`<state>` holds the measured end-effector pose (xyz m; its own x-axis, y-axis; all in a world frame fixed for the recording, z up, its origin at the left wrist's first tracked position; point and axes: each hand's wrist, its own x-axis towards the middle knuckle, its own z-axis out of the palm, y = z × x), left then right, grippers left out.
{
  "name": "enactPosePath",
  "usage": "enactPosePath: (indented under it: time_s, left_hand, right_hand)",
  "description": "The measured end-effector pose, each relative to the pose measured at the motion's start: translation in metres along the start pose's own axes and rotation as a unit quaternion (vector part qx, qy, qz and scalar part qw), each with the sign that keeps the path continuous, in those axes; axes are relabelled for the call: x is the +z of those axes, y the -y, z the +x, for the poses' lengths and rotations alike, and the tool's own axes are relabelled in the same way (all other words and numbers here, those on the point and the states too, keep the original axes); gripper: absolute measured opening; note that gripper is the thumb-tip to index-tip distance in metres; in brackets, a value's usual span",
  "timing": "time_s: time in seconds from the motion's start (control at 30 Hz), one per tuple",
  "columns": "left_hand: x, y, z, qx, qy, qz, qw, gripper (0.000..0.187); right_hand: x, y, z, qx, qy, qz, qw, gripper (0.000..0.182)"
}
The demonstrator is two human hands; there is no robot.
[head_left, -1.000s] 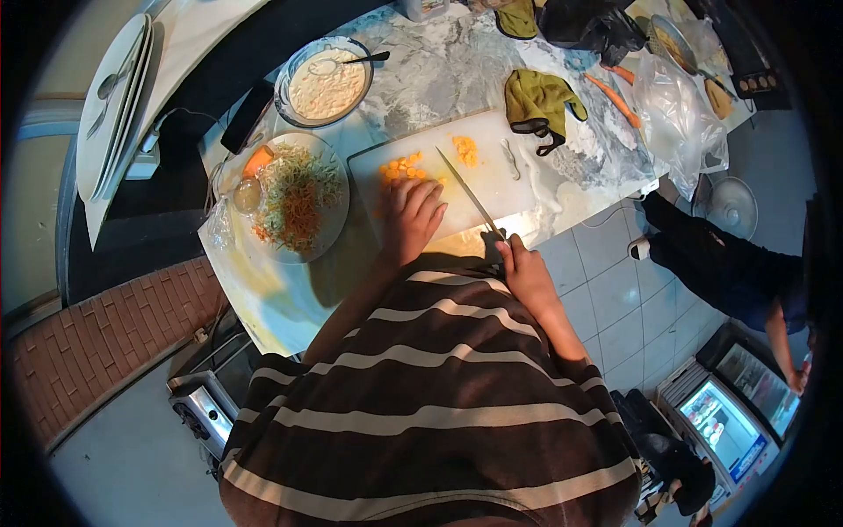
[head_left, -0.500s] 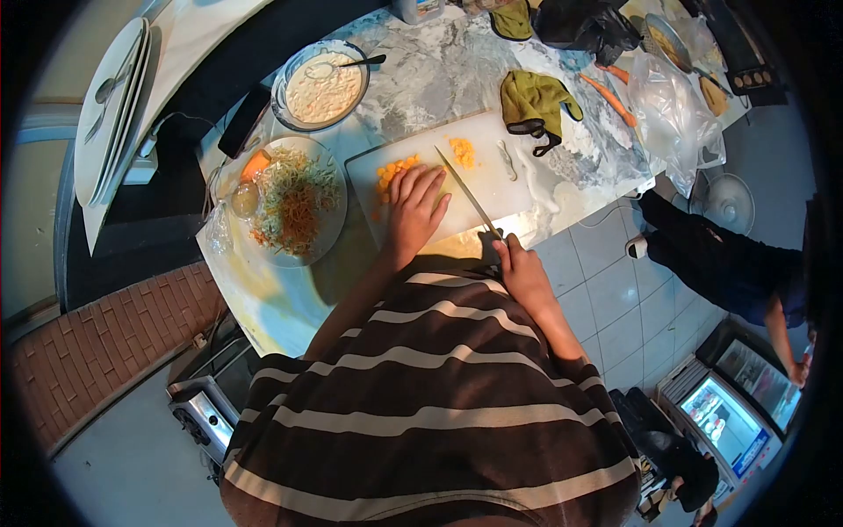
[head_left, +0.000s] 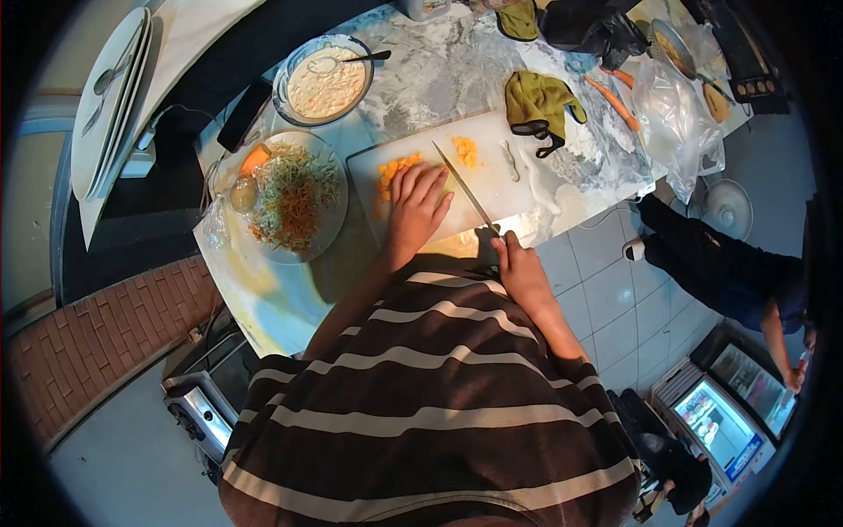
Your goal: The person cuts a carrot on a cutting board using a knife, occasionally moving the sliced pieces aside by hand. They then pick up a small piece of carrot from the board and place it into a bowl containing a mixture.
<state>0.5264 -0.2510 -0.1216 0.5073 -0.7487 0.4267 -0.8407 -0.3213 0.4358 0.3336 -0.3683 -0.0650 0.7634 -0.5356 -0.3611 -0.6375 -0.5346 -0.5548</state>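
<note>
Head view, clock read from the middle of the board (head_left: pixel 496 195). Board lies flat on the bench (head_left: pixel 439 75), slightly askew, directly before the wearer.

Right hand (head_left: pixel 524 268): at 5 o'clock, just off the near edge, closed round the handle of the knife (head_left: pixel 465 190). Blade runs over the board, tip toward 11; cannot tell whether the edge touches the surface.

Left hand (head_left: pixel 417 209): back up, fingers stretched and slightly bent, resting over the orange pieces (head_left: pixel 386 170) at 9 o'clock on the board. Underside hidden; cannot tell if anything is gripped. A second heap, finer orange bits (head_left: pixel 464 152), sits at 1 o'clock, just beyond the blade.

Round about: bowl (head_left: pixel 280 95) of pale mixture at 10, spoon (head_left: pixel 379 55) in it, handle toward 3. Plate (head_left: pixel 339 220) of shreds at 9, near the board. Green cloth (head_left: pixel 537 99) and whole carrots (head_left: pixel 613 104) at 2. Clear bag (head_left: pixel 669 114) past the carrots. Another person (head_left: pixel 716 259), dark clothes, well apart between 3 and 4.
</note>
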Motion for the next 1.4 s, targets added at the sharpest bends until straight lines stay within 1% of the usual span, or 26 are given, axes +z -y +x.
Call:
enactPosePath:
  time_s: [0.13,0.23,0.63,0.7,0.83,0.9,1.0,1.1,1.33,1.4]
  left_hand:
    - [0.000,0.000,0.001,0.004,0.004,0.003,1.000,0.040]
    - [0.000,0.000,0.000,0.005,0.005,0.007,1.000,0.040]
    - [0.000,0.001,0.000,0.006,0.011,0.011,1.000,0.041]
    - [0.000,0.001,0.000,0.008,0.007,0.012,1.000,0.041]
    - [0.000,0.000,0.000,0.009,0.007,0.018,1.000,0.041]
    - [0.000,0.000,0.000,0.009,0.007,0.016,1.000,0.041]
    - [0.000,0.000,0.000,0.007,0.009,0.014,1.000,0.041]
    - [-0.001,0.001,0.001,0.002,0.008,0.013,1.000,0.042]
    - [-0.001,0.000,0.000,-0.007,0.018,0.015,1.000,0.044]
    - [-0.001,0.000,0.000,-0.006,0.018,0.018,1.000,0.044]
  right_hand:
    - [0.000,0.000,0.001,-0.003,0.003,0.001,1.000,0.037]
    - [-0.001,0.006,0.000,0.014,0.016,-0.006,1.000,0.036]
    - [0.003,0.007,-0.002,0.009,0.008,-0.028,1.000,0.034]
    - [0.005,0.007,-0.002,0.009,-0.008,-0.015,1.000,0.030]
    - [0.006,0.008,-0.002,0.008,-0.012,-0.016,1.000,0.029]
    - [0.007,0.008,-0.001,0.015,0.009,-0.036,0.999,0.034]
    - [0.006,0.010,-0.002,0.011,0.018,-0.039,0.999,0.034]
    - [0.004,0.017,-0.002,0.021,0.006,-0.035,0.999,0.029]
    - [0.005,0.006,0.004,0.023,0.012,-0.034,0.999,0.029]
    - [0.002,-0.005,0.008,-0.031,0.036,0.038,0.998,0.039]
